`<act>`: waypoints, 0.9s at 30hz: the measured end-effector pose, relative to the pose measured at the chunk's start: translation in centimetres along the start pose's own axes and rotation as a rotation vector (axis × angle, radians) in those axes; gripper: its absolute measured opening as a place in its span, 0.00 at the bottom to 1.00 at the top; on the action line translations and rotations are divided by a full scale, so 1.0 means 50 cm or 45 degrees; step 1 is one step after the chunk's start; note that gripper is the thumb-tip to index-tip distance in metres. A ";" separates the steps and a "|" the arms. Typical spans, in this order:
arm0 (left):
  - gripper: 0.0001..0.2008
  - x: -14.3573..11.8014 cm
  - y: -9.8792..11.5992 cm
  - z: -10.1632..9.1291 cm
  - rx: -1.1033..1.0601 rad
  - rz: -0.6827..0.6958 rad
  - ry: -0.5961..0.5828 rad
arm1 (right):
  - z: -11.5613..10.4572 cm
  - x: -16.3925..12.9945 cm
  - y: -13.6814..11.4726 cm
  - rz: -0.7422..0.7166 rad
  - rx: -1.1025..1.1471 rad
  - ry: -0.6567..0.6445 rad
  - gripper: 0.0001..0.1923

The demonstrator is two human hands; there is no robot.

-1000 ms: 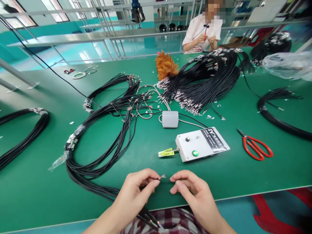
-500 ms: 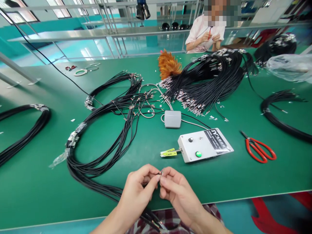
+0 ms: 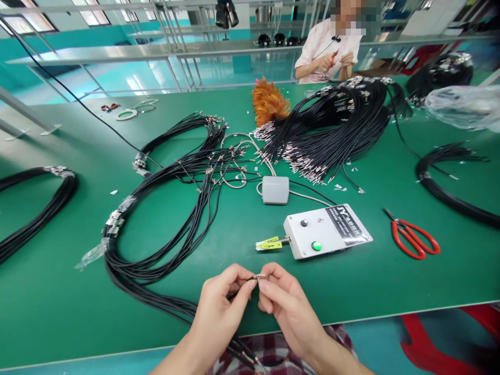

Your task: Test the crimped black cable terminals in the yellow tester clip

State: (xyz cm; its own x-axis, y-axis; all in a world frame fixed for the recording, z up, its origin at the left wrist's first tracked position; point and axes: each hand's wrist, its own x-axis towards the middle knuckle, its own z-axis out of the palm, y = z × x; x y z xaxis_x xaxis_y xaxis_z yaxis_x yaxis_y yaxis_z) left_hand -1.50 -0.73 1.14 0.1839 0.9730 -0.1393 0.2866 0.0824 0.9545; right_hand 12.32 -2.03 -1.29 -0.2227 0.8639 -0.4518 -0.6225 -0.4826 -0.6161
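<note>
Near the table's front edge, my left hand [image 3: 228,297] pinches a black cable close to its stripped end. Thin coloured wires [image 3: 259,276] fan out of that end, between the two hands. My right hand [image 3: 285,294] has its thumb and forefinger closed on these wire ends. Left of my hands lies a bundle of black cables [image 3: 156,271], bound with clear wrap, running down towards my lap. Just beyond my hands sits a white control box [image 3: 312,239] with a lit green button and a yellow-green clip [image 3: 269,244] on its shaft.
Red-handled scissors [image 3: 416,238] lie at the right. A grey adapter-like block [image 3: 275,190] sits behind the box. Farther back are a large cable heap [image 3: 336,130] and an orange feather duster [image 3: 269,104]. Across the table, a person [image 3: 328,52] holds a red-handled tool.
My right fingers have shifted slightly, and the coloured wires between my hands now show spread apart. The view has moved a little. The other person's hands have moved slightly.
</note>
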 end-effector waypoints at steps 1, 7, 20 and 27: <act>0.07 0.000 -0.001 0.001 -0.012 -0.011 0.014 | -0.002 -0.002 0.003 -0.013 -0.016 0.021 0.18; 0.08 0.002 0.000 0.002 -0.067 -0.055 0.035 | -0.015 -0.008 0.000 -0.043 0.011 0.038 0.16; 0.06 -0.004 0.004 -0.001 -0.332 -0.135 -0.069 | 0.007 0.002 -0.002 -0.021 -0.164 0.036 0.18; 0.05 0.005 -0.001 0.010 -0.314 0.023 -0.045 | -0.003 0.003 -0.006 -0.033 -0.339 0.011 0.19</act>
State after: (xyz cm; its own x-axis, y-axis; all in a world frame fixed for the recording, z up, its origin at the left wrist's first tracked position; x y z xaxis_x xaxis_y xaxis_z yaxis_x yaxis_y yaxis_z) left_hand -1.00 -0.59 0.95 0.2207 0.9671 -0.1267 0.0460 0.1194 0.9918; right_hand 12.57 -1.76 -1.26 -0.2020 0.8756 -0.4388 -0.4084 -0.4825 -0.7748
